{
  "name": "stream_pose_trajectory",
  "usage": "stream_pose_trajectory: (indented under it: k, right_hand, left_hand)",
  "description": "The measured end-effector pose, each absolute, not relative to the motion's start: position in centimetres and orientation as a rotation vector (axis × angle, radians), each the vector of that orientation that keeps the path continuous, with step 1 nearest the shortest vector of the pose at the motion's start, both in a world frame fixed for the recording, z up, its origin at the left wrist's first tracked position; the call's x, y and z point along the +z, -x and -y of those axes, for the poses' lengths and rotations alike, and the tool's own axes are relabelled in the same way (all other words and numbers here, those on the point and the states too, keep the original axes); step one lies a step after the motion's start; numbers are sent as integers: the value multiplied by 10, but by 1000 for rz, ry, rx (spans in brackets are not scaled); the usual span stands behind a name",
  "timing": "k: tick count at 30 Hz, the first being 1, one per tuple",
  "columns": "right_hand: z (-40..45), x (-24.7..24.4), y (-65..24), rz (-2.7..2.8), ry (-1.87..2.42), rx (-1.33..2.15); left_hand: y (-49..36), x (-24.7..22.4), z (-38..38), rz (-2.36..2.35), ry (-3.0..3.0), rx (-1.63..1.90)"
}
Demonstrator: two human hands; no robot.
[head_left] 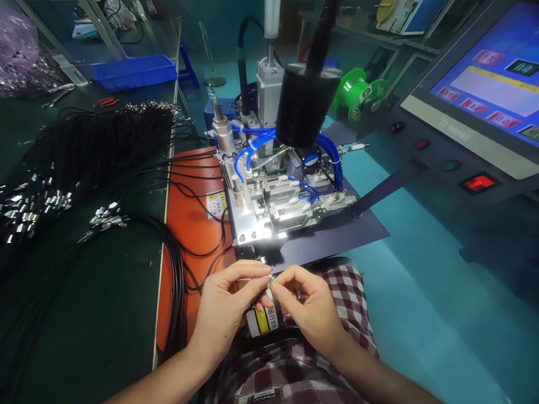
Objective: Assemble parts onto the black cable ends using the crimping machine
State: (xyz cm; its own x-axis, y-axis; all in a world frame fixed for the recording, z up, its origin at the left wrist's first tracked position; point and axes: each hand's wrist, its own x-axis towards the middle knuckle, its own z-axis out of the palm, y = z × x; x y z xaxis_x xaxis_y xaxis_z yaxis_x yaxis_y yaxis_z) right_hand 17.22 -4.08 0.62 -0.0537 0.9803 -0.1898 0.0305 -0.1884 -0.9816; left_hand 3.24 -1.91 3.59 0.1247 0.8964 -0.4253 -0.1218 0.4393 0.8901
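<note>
Black cable, fiddly little wire end

So the left hand (223,306) has the black cable (258,296) pinched thumb to fingers, and the right (314,306) has thumb and finger closed on the thin wires (275,282) at its tip, just in front of the metal machine (290,219). Can't tell how firm either pinch is. My worry: tug too hard and a strand bends or snaps; pinch too loosely and the cable twists away.

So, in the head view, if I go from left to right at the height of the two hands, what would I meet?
Green table → black cable coil → left hand → right hand → teal floor.
</note>
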Motion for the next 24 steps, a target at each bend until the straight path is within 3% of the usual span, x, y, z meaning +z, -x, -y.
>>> stream_pose_trajectory:
  k: [8, 17, 24]
  right_hand:
    - [41, 3, -175, 1249, 1384, 1324]
    - [37, 8, -172, 1196, 1348, 1571]
    - [40, 8, -168, 1176, 1367, 1449]
  left_hand:
    - [-29, 34, 19, -1161, -787, 728]
    - [-31, 26, 22, -1117, -747, 772]
    - [-25, 39, 15, -1177, -794, 591]
